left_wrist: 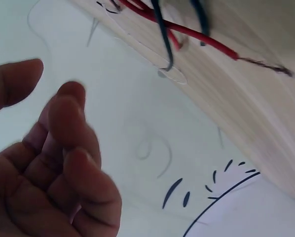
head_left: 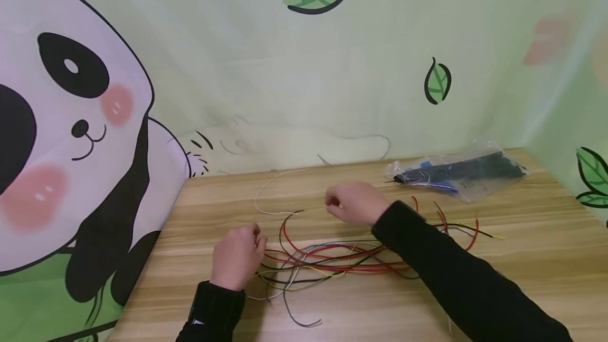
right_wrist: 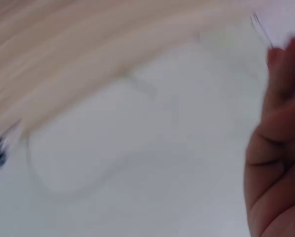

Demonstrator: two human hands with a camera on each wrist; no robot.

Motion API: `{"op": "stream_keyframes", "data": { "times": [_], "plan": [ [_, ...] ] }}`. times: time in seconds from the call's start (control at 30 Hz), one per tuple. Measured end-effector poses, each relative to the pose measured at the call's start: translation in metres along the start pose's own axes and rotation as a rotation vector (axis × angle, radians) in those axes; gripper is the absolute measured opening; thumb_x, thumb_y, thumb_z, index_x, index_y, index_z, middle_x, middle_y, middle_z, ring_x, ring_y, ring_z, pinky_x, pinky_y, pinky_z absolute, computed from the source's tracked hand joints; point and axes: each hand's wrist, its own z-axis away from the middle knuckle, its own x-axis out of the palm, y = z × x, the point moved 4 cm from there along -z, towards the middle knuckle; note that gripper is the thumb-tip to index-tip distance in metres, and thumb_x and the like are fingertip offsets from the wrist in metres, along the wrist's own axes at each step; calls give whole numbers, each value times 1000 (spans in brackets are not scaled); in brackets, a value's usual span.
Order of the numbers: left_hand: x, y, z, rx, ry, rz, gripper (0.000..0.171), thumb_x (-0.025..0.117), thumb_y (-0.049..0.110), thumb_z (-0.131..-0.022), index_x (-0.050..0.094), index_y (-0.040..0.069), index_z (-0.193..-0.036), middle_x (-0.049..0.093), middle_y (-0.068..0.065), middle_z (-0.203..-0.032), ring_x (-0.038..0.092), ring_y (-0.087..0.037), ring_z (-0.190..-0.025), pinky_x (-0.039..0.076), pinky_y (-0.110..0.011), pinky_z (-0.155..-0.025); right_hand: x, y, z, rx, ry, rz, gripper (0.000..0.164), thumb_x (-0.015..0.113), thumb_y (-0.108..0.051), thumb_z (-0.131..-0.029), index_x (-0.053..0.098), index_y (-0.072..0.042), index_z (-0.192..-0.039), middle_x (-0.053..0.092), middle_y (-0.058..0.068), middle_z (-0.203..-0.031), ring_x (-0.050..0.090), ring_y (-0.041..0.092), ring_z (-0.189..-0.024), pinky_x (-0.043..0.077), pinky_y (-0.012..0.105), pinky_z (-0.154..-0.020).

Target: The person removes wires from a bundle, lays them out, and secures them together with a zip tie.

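A loose bundle of red, black, yellow and white wires lies across the wooden table. At its left ends is my left hand, fingers loosely bent. The left wrist view shows this hand with its thumb apart from the fingers and nothing between them. A red wire with a bare stranded end shows above it there. My right hand hovers over the far side of the bundle, fingers loosely curled. In the blurred right wrist view, a thin line reaches the fingertips of this hand.
A thin white wire curves toward the table's back edge. At the back right lies a clear plastic bag holding dark, long items. The wooden table meets a printed cloth wall with a panda and leaves.
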Motion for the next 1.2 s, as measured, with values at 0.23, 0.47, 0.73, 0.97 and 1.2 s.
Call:
{"op": "stream_keyframes", "data": {
  "times": [0.23, 0.47, 0.73, 0.97, 1.2],
  "plan": [
    [0, -14, -2, -65, 27, 4, 17, 76, 17, -81, 67, 3, -85, 63, -7, -66, 45, -15, -46, 33, -29, -41, 47, -25, -64, 17, -54, 77, 15, 70, -29, -88, 66, -18, -78, 62, -6, -78, 55, 10, -68, 46, 29, -64],
    [-1, -20, -6, -55, 38, 10, 18, 78, 19, -80, 68, 4, -84, 65, -7, -69, 47, -16, -48, 35, -30, -42, 74, -31, -92, 225, -44, 72, 24, 72, -35, -85, 63, -15, -73, 61, -2, -81, 57, 14, -70, 49, 35, -61],
    [-5, -21, -4, -75, 46, 30, 18, 78, 20, -79, 69, 5, -84, 66, -7, -71, 48, -16, -50, 36, -30, -44, 97, -26, -107, 307, -72, 117, 28, 69, -30, -87, 58, -11, -69, 65, 4, -86, 60, 17, -71, 52, 39, -60],
    [-1, -19, -5, -79, 22, 28, 17, 78, 20, -80, 68, 6, -83, 63, -4, -68, 48, -14, -51, 35, -29, -44, 103, -19, -106, 205, -44, 90, 19, 70, -26, -87, 66, -14, -72, 63, 0, -83, 61, 15, -79, 51, 34, -68],
    [-1, -19, -3, -79, 26, 27, 17, 77, 20, -80, 68, 7, -83, 63, -4, -67, 47, -14, -50, 34, -29, -44, 112, -22, -107, 13, -30, 171, 13, 64, -19, -91, 70, -12, -82, 64, 4, -87, 63, 19, -86, 51, 34, -78]
  ]
}}
